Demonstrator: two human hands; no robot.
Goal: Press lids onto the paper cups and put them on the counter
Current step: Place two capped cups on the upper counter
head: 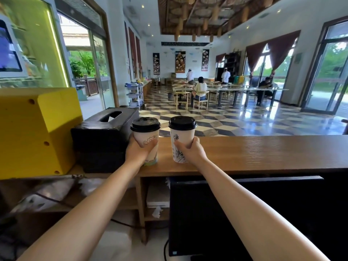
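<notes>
Two white paper cups with drawings stand upright on the wooden counter (263, 153), each capped with a black lid. My left hand (138, 150) is wrapped around the left cup (147, 138), whose lid (145, 124) sits level on top. My right hand (190, 150) grips the right cup (179, 138) from the right side, below its lid (182, 123). Both cup bases rest on the counter near its front edge.
A black tissue box (101, 136) stands directly left of the left cup, with a yellow box (35, 129) beyond it. A black monitor back (235, 213) sits below the counter. The counter runs bare to the right. People sit at tables far across the room.
</notes>
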